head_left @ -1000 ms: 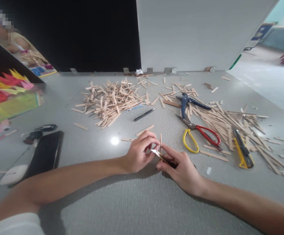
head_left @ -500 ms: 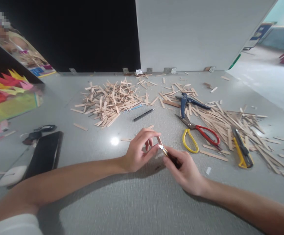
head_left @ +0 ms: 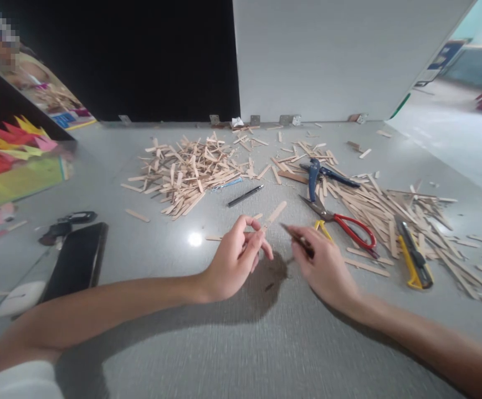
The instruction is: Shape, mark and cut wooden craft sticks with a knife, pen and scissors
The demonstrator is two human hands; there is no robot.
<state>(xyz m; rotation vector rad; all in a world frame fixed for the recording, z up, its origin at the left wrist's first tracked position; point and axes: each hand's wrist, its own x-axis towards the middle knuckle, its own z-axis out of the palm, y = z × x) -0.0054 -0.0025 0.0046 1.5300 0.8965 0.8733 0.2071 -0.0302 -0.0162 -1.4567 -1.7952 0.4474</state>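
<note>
My left hand (head_left: 235, 257) pinches a wooden popsicle stick (head_left: 276, 211) between thumb and fingers, its rounded end pointing up and away to the right. My right hand (head_left: 326, 266) is closed around a craft knife (head_left: 301, 240), mostly covered by the fingers. Its dark pointed blade aims up and left, a small gap from the stick. Beyond my right hand lie scissors with one red handle (head_left: 355, 230) and one yellow handle, the yellow one partly hidden behind the hand. A black pen (head_left: 245, 195) rests past my left hand.
A heap of popsicle sticks (head_left: 189, 172) lies at centre-left, and more cut sticks (head_left: 369, 205) at right. Blue-handled cutters (head_left: 314, 174) and a yellow utility knife (head_left: 411, 255) lie there. A phone (head_left: 75, 263) and white mouse (head_left: 21, 298) are at left. A hinged board (head_left: 307, 61) stands behind.
My hands have drawn apart; the knife has moved right, off the stick. In my left hand the stick has turned and now points away to the upper right.
</note>
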